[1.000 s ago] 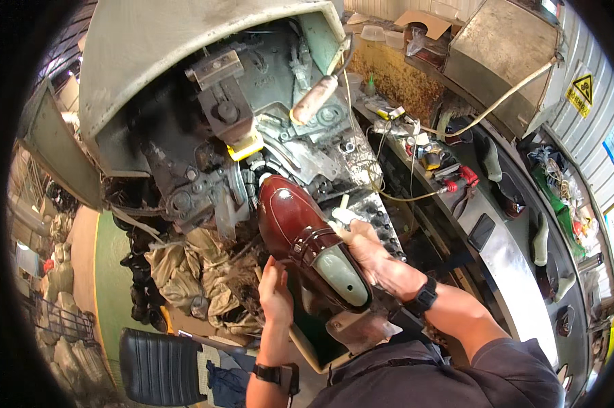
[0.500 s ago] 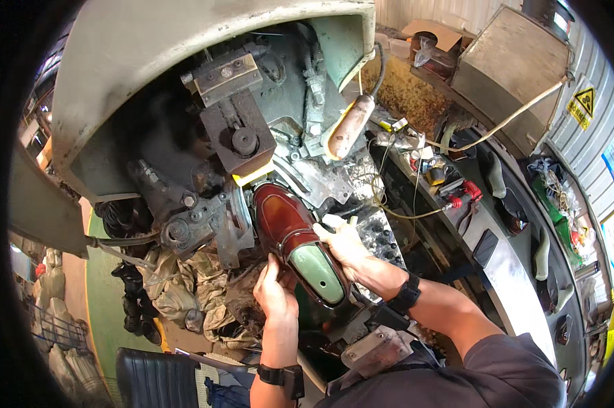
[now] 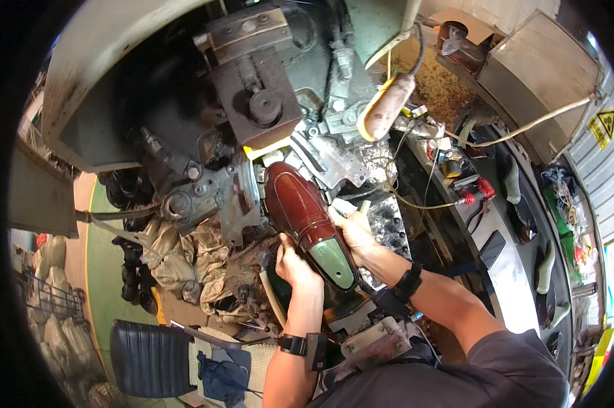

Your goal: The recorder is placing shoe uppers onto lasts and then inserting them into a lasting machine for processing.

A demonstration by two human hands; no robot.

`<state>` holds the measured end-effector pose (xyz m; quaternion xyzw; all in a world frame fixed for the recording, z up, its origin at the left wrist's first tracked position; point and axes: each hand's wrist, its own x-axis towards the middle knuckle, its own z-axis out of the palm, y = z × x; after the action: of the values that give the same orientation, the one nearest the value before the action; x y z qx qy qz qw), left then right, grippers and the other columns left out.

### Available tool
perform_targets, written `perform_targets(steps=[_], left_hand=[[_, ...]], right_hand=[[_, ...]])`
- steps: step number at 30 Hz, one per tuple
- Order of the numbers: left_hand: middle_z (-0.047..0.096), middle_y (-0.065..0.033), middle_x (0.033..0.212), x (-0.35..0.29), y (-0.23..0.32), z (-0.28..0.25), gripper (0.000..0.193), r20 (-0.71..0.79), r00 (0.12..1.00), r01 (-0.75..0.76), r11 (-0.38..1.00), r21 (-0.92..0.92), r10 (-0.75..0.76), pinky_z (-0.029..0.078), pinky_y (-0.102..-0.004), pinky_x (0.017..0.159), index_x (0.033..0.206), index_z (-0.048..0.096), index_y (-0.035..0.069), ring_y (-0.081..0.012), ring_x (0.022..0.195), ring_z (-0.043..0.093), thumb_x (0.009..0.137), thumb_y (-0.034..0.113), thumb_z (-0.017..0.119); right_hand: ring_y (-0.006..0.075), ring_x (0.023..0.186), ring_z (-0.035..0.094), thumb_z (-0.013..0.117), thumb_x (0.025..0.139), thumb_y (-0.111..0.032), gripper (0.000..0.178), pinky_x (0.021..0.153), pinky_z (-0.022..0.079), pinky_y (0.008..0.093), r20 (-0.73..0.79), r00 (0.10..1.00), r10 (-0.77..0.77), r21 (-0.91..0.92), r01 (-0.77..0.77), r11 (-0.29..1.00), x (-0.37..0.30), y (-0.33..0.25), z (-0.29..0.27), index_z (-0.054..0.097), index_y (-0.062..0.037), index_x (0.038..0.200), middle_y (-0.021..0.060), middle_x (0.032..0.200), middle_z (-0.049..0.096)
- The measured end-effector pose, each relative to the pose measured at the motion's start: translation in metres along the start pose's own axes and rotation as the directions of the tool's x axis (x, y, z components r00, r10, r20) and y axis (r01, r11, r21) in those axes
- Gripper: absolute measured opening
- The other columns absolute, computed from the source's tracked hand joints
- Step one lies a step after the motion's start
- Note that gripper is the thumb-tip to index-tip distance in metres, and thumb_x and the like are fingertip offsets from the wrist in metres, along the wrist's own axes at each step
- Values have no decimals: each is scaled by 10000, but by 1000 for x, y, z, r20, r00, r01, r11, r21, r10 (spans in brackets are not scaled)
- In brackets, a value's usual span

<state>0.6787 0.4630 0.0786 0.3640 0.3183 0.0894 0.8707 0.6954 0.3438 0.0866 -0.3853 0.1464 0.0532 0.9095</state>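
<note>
Pressing a shoe into the machine

Both hands clasp the maroon shoe on its green last: left hand gripping the near left side, right hand closed on the right. Its toe sits far, against the machine.

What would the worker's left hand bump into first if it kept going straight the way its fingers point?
Probably the dark red shoe itself: the left hand already grips its side, fingers aimed up along it. Past the shoe's toe sits the grey metal machine head; depth is hard to judge here.
</note>
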Motion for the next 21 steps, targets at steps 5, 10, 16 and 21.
perform_targets(steps=[5,10,16,21], left_hand=[[723,-74,1004,8,-19,-3,325,21,992,-121,992,-47,122,568,-369,736,1077,684,-33,-202,821,678,1044,278,597],[724,-70,1001,17,-26,-12,319,34,984,-172,983,-59,174,575,-370,731,1072,687,-28,-201,819,680,1035,279,613],[717,-77,1048,6,-17,-3,319,36,987,-153,987,-48,155,578,-376,775,1097,679,-26,-207,871,685,1047,276,590],[709,-101,1106,-2,-5,0,331,65,995,-71,994,-79,76,575,-379,793,1155,660,-36,-224,908,689,1062,262,551]], right_hand=[[98,846,599,668,996,-182,159,930,453,279,8,993,-116,-49,116,992,12,14,-16,605,-91,1110,-6,922,667],[157,866,677,699,973,-160,268,810,578,334,38,999,-29,42,27,999,5,8,-12,588,-25,1177,62,1008,701],[186,790,704,697,976,-174,270,682,605,320,29,1000,12,114,-15,993,-6,-1,-5,614,9,1157,98,979,719],[164,777,701,706,971,-222,238,660,601,312,-27,999,37,74,-35,997,-11,-2,-3,668,-6,1065,88,951,723]])
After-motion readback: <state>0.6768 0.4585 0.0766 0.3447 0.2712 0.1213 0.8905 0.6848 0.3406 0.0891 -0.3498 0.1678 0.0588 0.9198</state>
